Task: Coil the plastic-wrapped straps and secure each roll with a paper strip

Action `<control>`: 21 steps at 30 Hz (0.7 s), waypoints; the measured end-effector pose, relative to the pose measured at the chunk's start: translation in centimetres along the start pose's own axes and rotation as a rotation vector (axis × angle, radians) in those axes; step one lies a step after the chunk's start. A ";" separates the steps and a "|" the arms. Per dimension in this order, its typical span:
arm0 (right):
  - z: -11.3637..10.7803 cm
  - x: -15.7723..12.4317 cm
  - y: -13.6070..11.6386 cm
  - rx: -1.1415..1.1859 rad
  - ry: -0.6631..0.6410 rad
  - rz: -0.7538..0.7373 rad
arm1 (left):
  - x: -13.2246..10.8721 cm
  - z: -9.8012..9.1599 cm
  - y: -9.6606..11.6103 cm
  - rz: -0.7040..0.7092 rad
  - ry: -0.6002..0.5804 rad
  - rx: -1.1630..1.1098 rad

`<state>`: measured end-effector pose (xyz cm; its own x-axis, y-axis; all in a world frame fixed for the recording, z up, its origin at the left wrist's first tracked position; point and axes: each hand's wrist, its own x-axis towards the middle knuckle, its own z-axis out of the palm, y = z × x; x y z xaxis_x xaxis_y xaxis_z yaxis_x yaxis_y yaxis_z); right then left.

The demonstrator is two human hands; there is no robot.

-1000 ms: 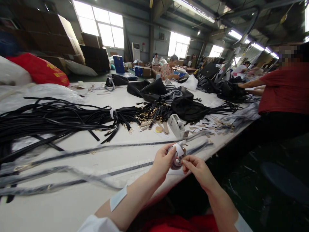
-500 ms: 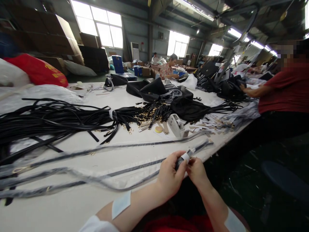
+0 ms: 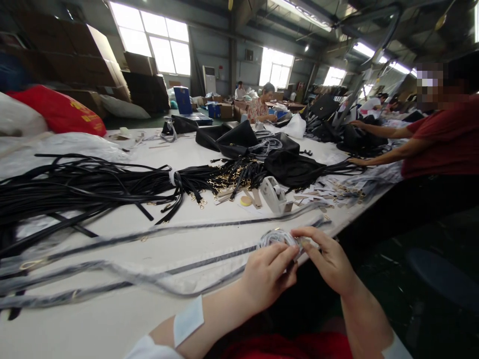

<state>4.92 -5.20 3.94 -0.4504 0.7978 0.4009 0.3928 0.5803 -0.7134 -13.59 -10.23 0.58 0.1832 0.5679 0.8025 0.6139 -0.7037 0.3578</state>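
Observation:
A strap in clear plastic wrap, wound into a coil (image 3: 276, 237), is between my two hands over the table's front edge. My left hand (image 3: 267, 269) is closed around the coil's near side, thumb and fingers pressed to it. From the right, my right hand (image 3: 327, 252) pinches the coil's edge with thumb and fingers. Beside my hands, a plastic-wrapped black strap (image 3: 209, 260) lies stretched along the white table (image 3: 123, 329). Another wrapped strap (image 3: 194, 227) runs parallel behind it.
A white tape dispenser (image 3: 275, 195) stands past my hands, with a yellow tape roll (image 3: 246, 201) to its left. Bundled black straps (image 3: 112, 182) with gold clasps spread across the table. At the right, a co-worker in a red shirt (image 3: 441, 137) reaches over black items.
The coil has turned, so its wound plastic loops now show. My right hand has shifted right and up, its fingers more spread. The co-worker's arms now reach further out.

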 end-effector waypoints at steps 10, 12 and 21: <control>-0.5 0.2 -1.5 -0.111 -0.087 -0.155 | -0.2 0.0 0.0 0.105 -0.030 0.012; -0.4 0.3 -1.8 -0.101 -0.093 -0.142 | -0.5 0.0 0.2 0.144 -0.073 0.004; -0.7 0.2 -2.4 -0.045 -0.061 -0.091 | -1.2 -0.2 0.9 0.287 -0.148 0.028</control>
<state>4.46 -6.36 6.13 -0.5338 0.7304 0.4262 0.3825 0.6580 -0.6487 -13.41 -11.56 0.02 0.4601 0.4056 0.7898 0.5417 -0.8331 0.1123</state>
